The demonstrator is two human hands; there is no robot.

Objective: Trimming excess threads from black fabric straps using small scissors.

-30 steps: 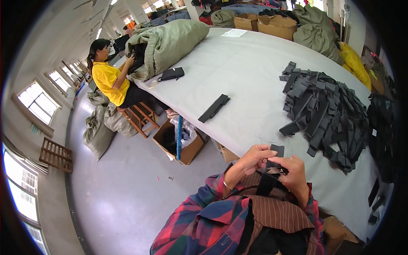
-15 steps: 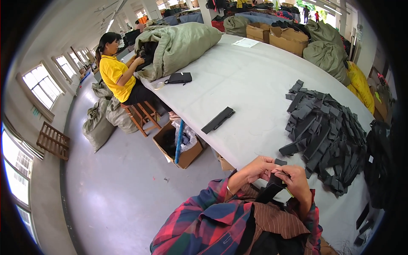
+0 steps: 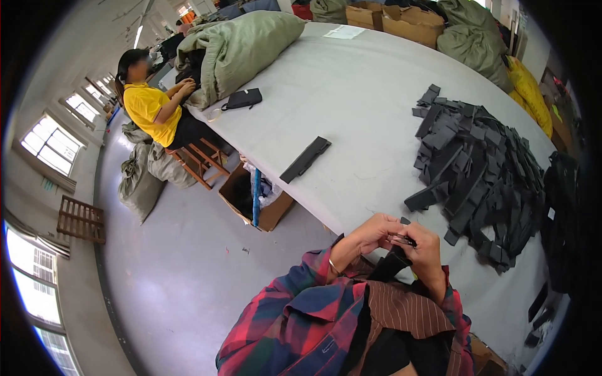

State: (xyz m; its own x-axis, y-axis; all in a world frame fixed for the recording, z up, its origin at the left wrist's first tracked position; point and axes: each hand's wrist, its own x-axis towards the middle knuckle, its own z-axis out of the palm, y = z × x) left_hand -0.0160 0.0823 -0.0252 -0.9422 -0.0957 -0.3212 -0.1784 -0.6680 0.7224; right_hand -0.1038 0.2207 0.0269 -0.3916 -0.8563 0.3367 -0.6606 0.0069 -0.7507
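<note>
Together, hands (image 3: 427, 250) pinching dark strip (image 3: 390, 264), white tag (image 3: 551, 214)

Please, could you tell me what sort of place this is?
It is probably a sewing workshop: a wide pale table holds a pile of dark strips and a large stuffed sack, with cardboard boxes behind.

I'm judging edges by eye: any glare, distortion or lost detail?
Head view, left: the tall daylit window is blown out white; the smooth grey floor shows pale sheen. Head view, right: the wide off-white tabletop looks bowed. Head view, lower centre: the flat black strip at the left hand and right hand shows little texture.
</note>
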